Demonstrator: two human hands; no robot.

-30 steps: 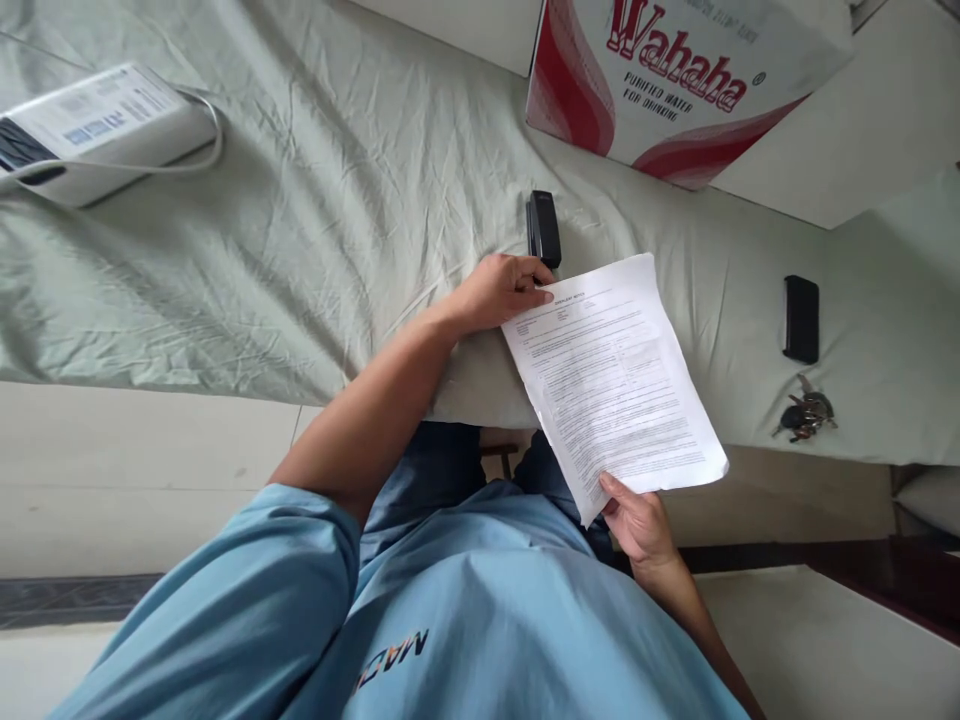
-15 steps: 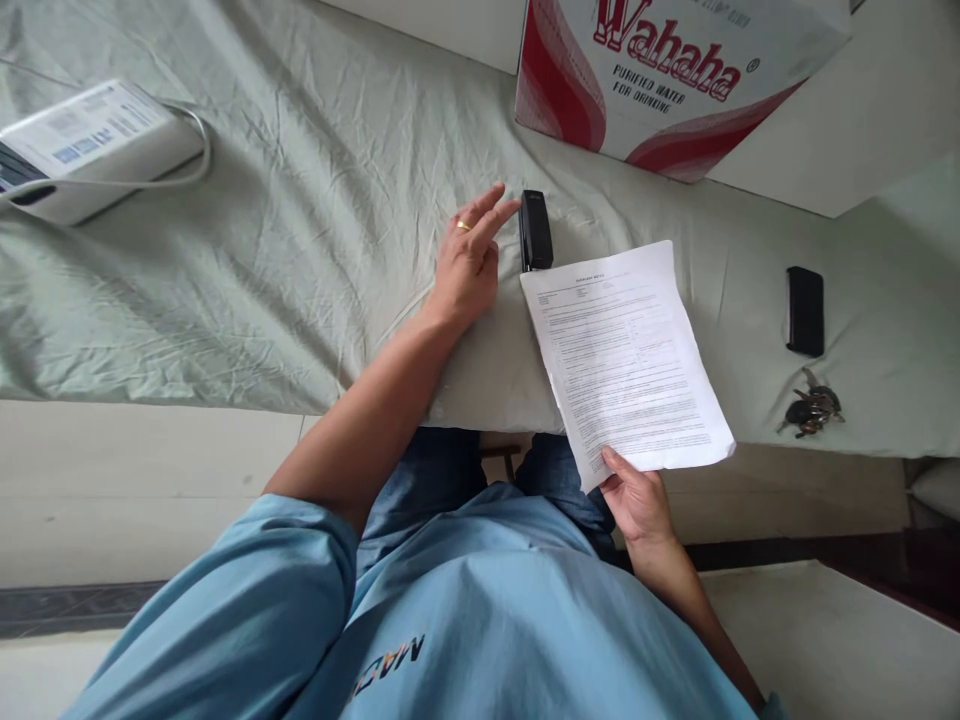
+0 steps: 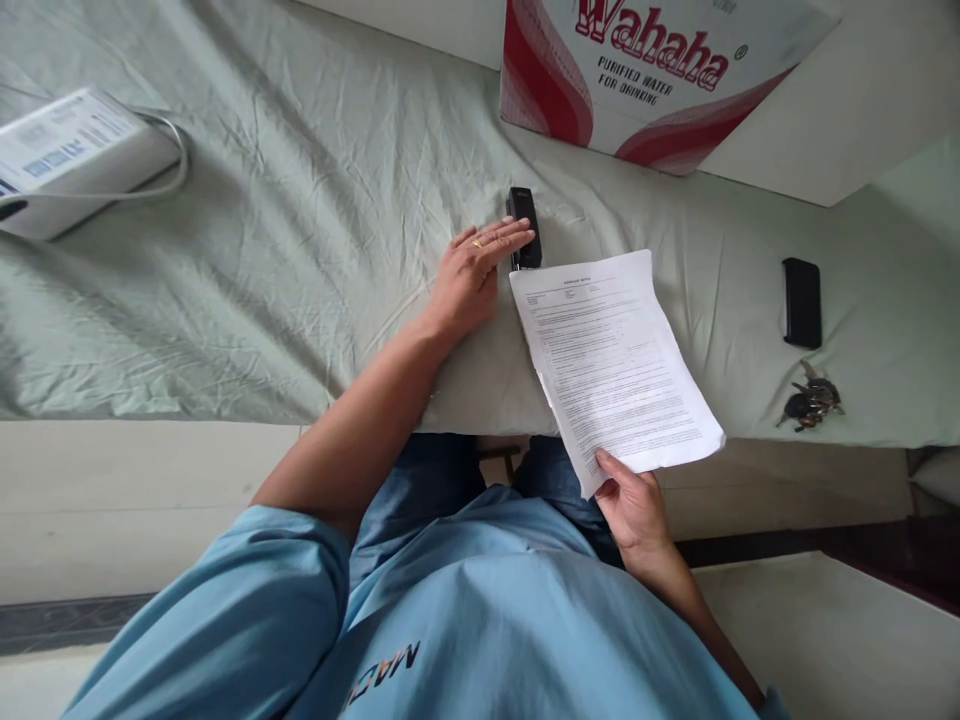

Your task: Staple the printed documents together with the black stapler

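My left hand lies with its fingers stretched out across the top of a black stapler. These fingers are extended and not wrapped round it; part of the stapler is covered by them. A sheaf of printed paper has its upper left corner at the near end of the stapler. Whether that corner sits between the stapler's jaws I cannot tell. My right hand pinches the paper's lower edge, thumb on top and fingers underneath. The paper overhangs the front edge of the cloth-covered table.
A Wahaha water carton stands at the back. To the right lie a black phone-like case and a bunch of keys. At the far left is a white box-shaped item with a pale cable.
My left fingers have come down from beside the stapler onto its top and straightened out. The right hand still holds the paper in much the same place.
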